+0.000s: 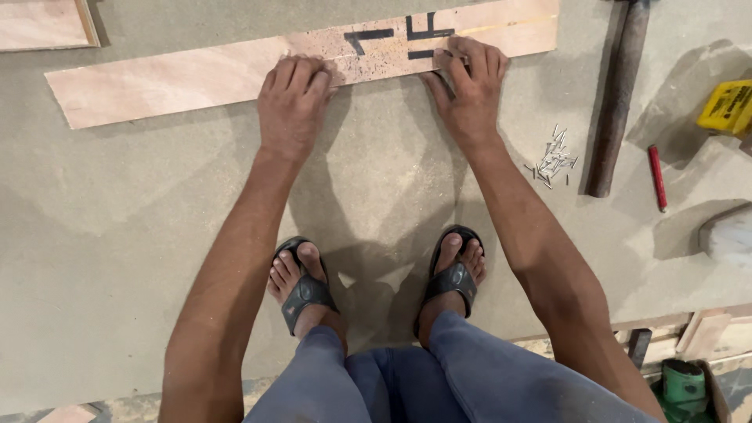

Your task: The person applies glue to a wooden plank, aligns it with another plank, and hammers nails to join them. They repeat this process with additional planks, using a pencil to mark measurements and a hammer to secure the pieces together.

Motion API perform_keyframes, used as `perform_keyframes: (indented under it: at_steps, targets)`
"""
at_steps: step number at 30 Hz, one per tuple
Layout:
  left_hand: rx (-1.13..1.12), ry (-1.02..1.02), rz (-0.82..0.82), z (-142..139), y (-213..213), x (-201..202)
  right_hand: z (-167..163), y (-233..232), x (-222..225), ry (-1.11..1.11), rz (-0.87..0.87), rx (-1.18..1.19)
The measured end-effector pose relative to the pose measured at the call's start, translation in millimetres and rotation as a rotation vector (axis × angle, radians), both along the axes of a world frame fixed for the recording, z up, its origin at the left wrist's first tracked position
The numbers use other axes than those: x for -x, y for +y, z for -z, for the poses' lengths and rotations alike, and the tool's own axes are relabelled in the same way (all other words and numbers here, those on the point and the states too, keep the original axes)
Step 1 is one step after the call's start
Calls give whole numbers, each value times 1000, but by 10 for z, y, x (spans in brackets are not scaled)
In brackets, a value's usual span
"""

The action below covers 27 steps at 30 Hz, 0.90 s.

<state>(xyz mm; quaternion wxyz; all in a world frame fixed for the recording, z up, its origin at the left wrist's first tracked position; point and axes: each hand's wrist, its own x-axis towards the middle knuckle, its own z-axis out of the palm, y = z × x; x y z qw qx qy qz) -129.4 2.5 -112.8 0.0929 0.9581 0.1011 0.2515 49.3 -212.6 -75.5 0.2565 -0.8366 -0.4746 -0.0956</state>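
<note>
A long, thin strip of pale reddish plywood with black painted marks lies slantwise across a large grey-brown fibreboard sheet, on which the person crouches in black sandals. Both hands press down on the strip's near edge. The left hand lies palm down with its fingers curled together, fingertips on the wood just left of the black marks; it clasps nothing. The right hand rests just below the marks, fingers bent close together over the strip's edge and the thumb spread out towards the left; whether anything small is pinched under those fingers cannot be told. The two hands are near each other but apart, with a speckled darker patch of the strip between them. To the right of the right forearm lies a small heap of thin steel nails (loose, scattered on the board), beside it a hammer with a dark wooden handle, then a short red pencil and a yellow box at the frame's edge.
</note>
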Motion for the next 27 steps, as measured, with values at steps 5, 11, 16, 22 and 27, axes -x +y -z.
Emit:
perform_keyframes:
  at_steps: [5, 11, 16, 22, 27]
  targets:
    - [56, 37, 50, -70, 41, 89, 10, -17, -26, -15, -8, -16]
    - [78, 140, 103, -265, 28, 124, -45, -36, -37, 17, -22, -45]
    - [172, 384, 238, -836, 32, -15, -172, -186, -79, 110, -9, -69]
    - [-110, 890, 506, -1615, 113, -302, -141, -431, -117, 176, 62, -106]
    - [-261, 800, 562, -1729, 71, -318, -64, -1097, -527, 320, 426, -73]
